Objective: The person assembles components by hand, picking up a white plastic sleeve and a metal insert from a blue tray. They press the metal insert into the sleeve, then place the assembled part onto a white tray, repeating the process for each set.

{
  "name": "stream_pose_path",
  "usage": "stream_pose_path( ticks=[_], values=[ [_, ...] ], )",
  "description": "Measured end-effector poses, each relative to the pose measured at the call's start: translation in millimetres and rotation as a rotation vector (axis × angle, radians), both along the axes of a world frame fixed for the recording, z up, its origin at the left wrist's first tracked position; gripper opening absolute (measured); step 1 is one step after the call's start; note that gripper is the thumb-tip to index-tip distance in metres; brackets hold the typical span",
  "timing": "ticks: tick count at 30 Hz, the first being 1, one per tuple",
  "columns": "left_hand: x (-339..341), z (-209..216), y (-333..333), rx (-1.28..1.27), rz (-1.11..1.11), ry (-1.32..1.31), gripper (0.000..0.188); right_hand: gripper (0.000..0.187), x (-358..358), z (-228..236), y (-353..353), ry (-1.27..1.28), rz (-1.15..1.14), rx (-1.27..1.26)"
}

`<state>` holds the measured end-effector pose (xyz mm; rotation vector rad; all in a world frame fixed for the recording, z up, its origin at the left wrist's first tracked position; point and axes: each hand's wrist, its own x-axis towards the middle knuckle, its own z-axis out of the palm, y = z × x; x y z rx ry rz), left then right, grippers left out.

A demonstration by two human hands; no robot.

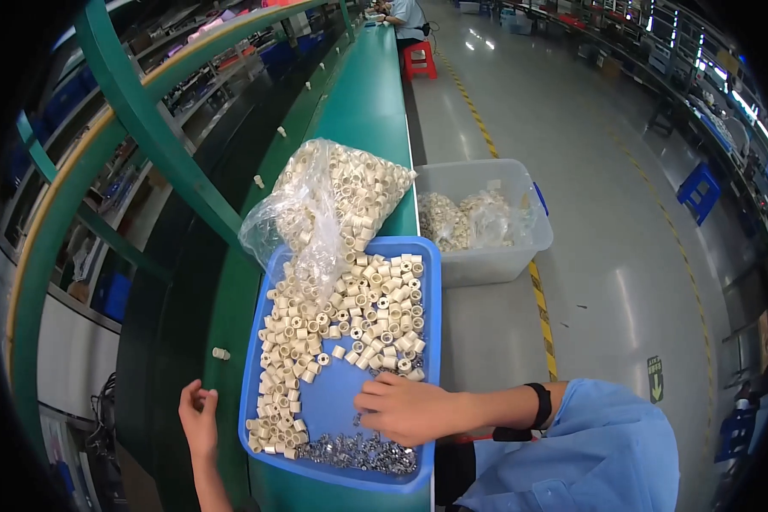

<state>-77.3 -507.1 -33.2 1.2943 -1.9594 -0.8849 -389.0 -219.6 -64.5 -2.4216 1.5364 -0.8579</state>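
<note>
My left hand (199,422) is raised over the dark green belt, left of a blue tray (436,341). Its fingers are loosely bent with the thumb apart, and nothing shows in them. My right hand (408,410) reaches into the tray from the right, palm down. Its fingers are drawn together and curled, hiding whatever they may hold. Just below it lies a heap of small shiny metal parts (358,454) along the tray's near side. Short cream plastic sleeves (294,341) fill the tray's far and left parts. One cream piece (221,353) sits on the belt beyond my left hand.
A clear bag (358,183) of cream sleeves leans over the tray's far edge. A translucent bin (495,269) with bagged parts stands to the right. A green frame post (158,128) rises at left. Far off, a person (408,17) sits near a red stool (419,61).
</note>
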Motion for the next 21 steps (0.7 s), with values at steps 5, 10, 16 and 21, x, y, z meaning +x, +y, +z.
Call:
stream_pose_path(
  ticks=[5, 10, 16, 21],
  values=[
    [0.1, 118.7, 187.1, 0.117, 0.024, -0.015, 0.027, 0.017, 5.3, -14.0, -17.2, -0.095, 0.069, -0.122],
    [49.0, 186.8, 332.5, 0.054, -0.035, 0.163, 0.019, 0.013, -3.7, -5.5, -14.9, -0.160, -0.019, -0.255],
    [199.7, 174.6, 495.0, -0.157, 0.615, 0.056, 0.018, 0.010, 18.2, -3.1, -0.4, -0.563, -0.055, 0.055],
    [285.6, 53.2, 596.2, -0.198, 1.054, -0.538, 0.011, 0.013, 99.8, 9.8, 40.8, -0.852, 0.256, 0.142]
  ],
)
